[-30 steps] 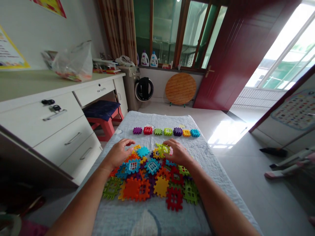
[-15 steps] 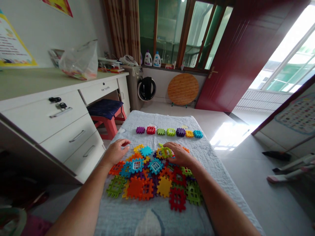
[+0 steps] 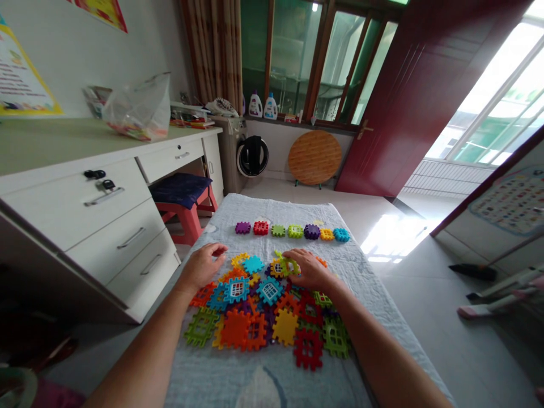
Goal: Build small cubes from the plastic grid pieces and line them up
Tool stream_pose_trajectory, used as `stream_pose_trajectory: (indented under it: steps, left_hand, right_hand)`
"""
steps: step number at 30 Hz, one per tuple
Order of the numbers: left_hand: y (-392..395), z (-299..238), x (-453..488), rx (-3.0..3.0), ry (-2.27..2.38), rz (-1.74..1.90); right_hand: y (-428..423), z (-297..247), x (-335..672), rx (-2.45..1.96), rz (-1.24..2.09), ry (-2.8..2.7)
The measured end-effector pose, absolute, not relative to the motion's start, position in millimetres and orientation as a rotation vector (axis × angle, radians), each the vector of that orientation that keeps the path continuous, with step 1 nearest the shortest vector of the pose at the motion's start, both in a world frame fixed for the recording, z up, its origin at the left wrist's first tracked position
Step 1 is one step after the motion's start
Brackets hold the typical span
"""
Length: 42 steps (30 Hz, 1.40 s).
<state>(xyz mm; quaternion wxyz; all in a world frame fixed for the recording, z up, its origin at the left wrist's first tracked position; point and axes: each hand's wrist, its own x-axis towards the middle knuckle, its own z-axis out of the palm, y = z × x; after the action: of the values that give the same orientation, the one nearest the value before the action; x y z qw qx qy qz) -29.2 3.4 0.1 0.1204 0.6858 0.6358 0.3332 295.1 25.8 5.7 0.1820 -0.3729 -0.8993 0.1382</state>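
Note:
A heap of flat, toothed plastic building tiles (image 3: 263,317) in orange, blue, green, red and yellow lies on a light grey-blue cloth (image 3: 238,374). My right hand (image 3: 312,269) is at the heap's far right edge, its fingers curled on a light green tile (image 3: 285,262). My left hand (image 3: 203,265) rests at the heap's far left edge, fingers apart and holding nothing, close to a blue tile (image 3: 253,263). Beyond the heap several small blocks stand in a row (image 3: 293,230), coloured purple, red, green, orange and blue.
A white desk with drawers (image 3: 102,209) runs along the left, with a red stool (image 3: 182,198) tucked beneath and a clear bag (image 3: 138,107) on top. A washing machine (image 3: 244,150), a round wooden tabletop (image 3: 314,156) and a dark red door (image 3: 408,90) stand behind. Tiled floor lies to the right.
My left hand has drawn back a little to the left, off the tiles. My right hand stays at the green tile. The view has tilted slightly.

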Motion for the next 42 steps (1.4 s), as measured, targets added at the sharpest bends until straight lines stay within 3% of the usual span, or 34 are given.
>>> stream_pose_trajectory:
  steps: [15, 22, 42]
  left_hand:
    - [3, 0, -27, 2.003, 1.829, 0.980]
    - [4, 2, -29, 1.976, 1.829, 0.975]
    - [6, -1, -36, 1.948, 1.848, 1.015]
  right_hand:
    - [46, 32, 318, -1.120, 0.377, -2.402]
    - [109, 47, 315, -1.472, 0.066, -2.355]
    - [150, 28, 301, -1.604, 0.095, -2.503]
